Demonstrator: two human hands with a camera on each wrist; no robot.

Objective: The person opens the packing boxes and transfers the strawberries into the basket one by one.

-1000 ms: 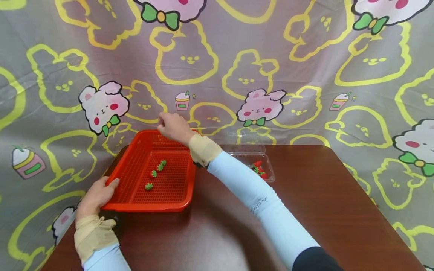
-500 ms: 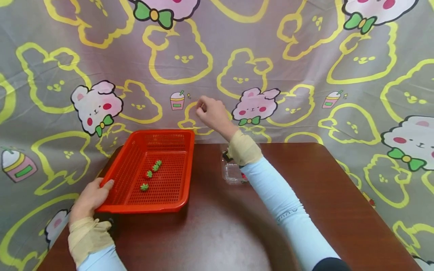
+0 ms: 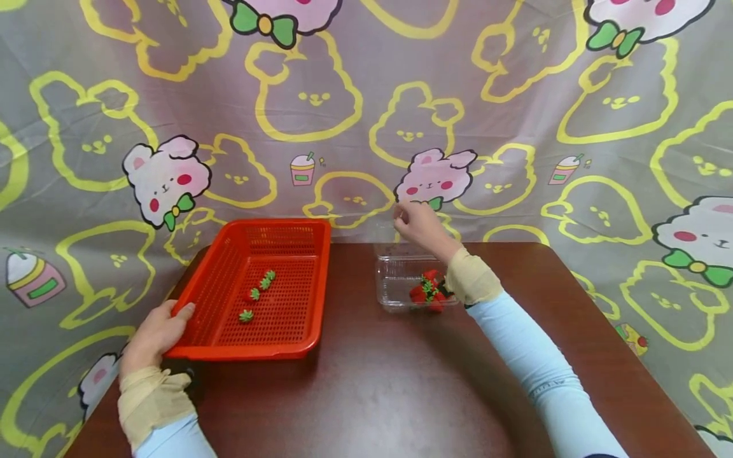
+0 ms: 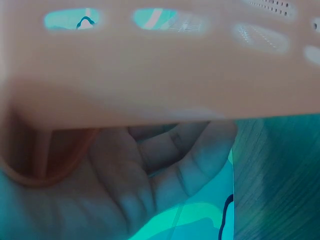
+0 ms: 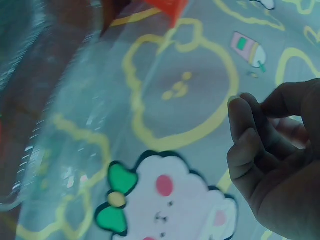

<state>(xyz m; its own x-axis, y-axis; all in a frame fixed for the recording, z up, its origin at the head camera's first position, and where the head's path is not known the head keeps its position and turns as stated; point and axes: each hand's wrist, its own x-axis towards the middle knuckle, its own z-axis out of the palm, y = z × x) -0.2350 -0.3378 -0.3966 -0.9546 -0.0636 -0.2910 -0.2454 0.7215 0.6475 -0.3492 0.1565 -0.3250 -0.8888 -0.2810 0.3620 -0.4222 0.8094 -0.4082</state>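
Note:
My left hand (image 3: 153,334) grips the left rim of a red perforated plastic basket (image 3: 314,305), thumb over the rim. In the left wrist view its fingers (image 4: 192,165) curl below the basket wall. Several strawberries with green leaf caps, such as one strawberry (image 3: 254,294), lie in a slanting row on the basket floor. My right hand (image 3: 424,228) is raised over the back of a clear plastic box (image 3: 395,294), fingers loosely bent, with nothing seen between them. More strawberries (image 3: 426,292) are heaped in the box's right part, partly behind the right wrist.
The clear box's lid (image 3: 392,242) stands raised at its back edge. Both containers are on a dark brown wooden table (image 3: 366,394). Close behind the table hangs a grey cloth (image 3: 343,83) with bear and rabbit prints.
My right hand has moved from above the basket's back edge rightward to above the clear box, uncovering the box and its strawberries. The left hand keeps its hold on the basket.

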